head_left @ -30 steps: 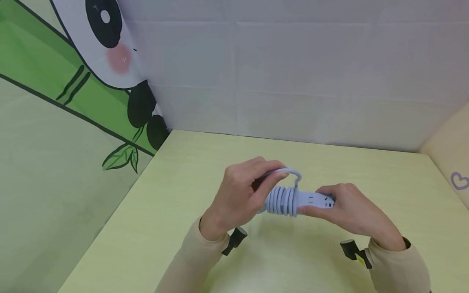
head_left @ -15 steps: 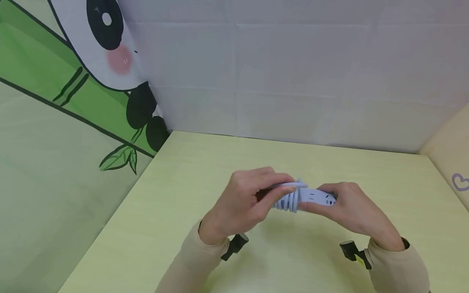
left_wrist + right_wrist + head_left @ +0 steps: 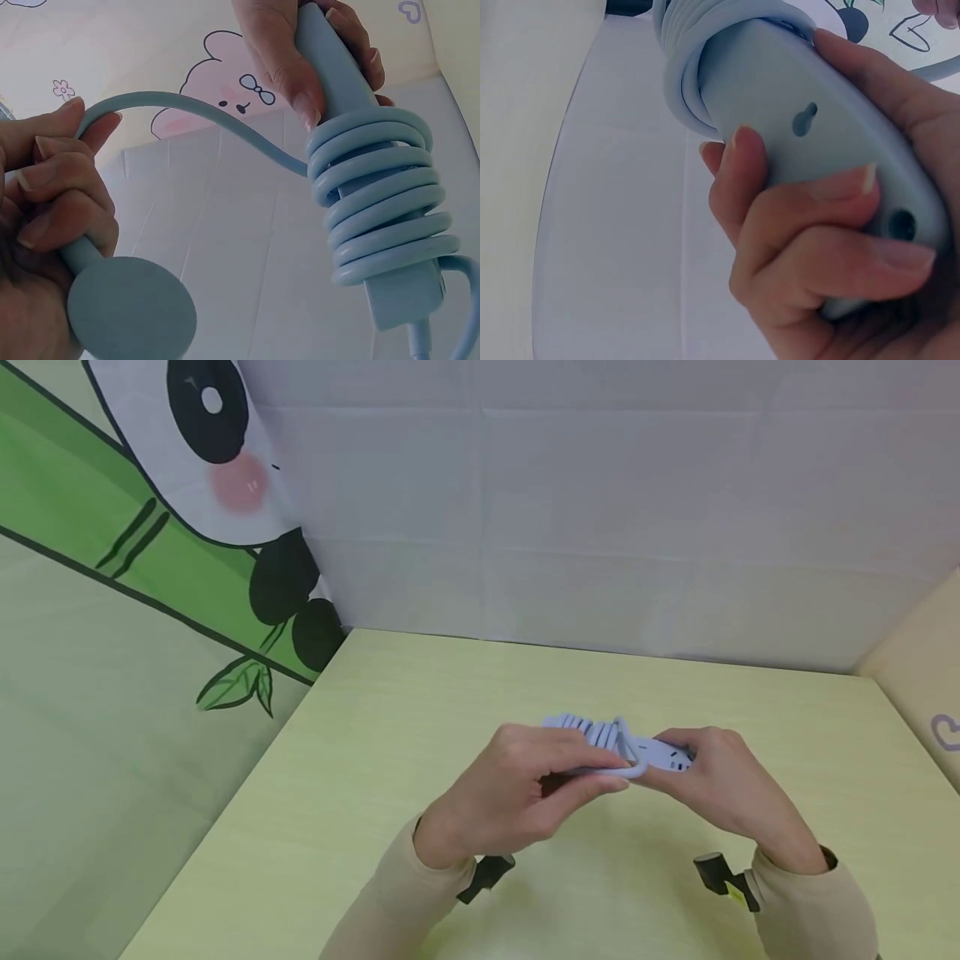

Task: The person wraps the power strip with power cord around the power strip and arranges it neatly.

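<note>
A pale blue power strip (image 3: 660, 755) is held above the table, its own cord (image 3: 386, 191) wound round it in several coils. My right hand (image 3: 716, 785) grips the socket end; in the right wrist view its fingers curl round the strip's underside (image 3: 780, 97), where two mounting holes show. With thumb and fingertips my left hand (image 3: 532, 785) pinches the cord's loose length, which arcs over to the coils in the left wrist view. A round plug (image 3: 133, 311) hangs below the left hand's curled fingers, its short neck inside them.
Under both hands lies a pale yellow table (image 3: 420, 693). A grey-white wall sheet (image 3: 600, 510) rises behind it, and a printed panda and bamboo sheet (image 3: 150, 610) stands at the left. Small black cameras (image 3: 489, 875) sit on the wrists.
My left hand has brought the loose cord over the strip's top and down toward the near side. The coils now show beyond the left fingers; the right hand keeps its grip, nearly still.
</note>
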`<action>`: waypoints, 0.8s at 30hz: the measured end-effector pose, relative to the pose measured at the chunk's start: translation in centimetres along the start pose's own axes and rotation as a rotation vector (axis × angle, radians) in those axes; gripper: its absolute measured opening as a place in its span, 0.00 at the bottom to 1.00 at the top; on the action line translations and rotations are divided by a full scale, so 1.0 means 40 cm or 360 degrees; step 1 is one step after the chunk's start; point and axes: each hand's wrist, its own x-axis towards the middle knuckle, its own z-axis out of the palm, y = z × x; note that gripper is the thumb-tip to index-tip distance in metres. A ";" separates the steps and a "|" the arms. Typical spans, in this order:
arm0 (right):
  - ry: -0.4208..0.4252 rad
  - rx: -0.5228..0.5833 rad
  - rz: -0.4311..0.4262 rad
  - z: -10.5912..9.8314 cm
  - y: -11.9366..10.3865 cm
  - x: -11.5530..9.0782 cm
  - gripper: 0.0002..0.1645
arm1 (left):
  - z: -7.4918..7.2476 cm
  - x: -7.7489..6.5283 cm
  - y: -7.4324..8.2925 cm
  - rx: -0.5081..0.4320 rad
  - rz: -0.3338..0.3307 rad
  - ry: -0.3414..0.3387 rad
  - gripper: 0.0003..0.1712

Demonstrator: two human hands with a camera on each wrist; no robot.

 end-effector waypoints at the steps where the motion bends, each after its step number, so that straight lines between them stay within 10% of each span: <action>1: 0.0006 -0.0001 -0.0005 0.000 0.001 0.000 0.29 | 0.001 0.000 0.000 -0.0008 0.0003 -0.0012 0.07; 24: 0.0089 0.0086 0.0114 -0.064 0.016 0.085 0.34 | -0.006 0.030 -0.049 -0.0077 -0.0184 -0.0314 0.05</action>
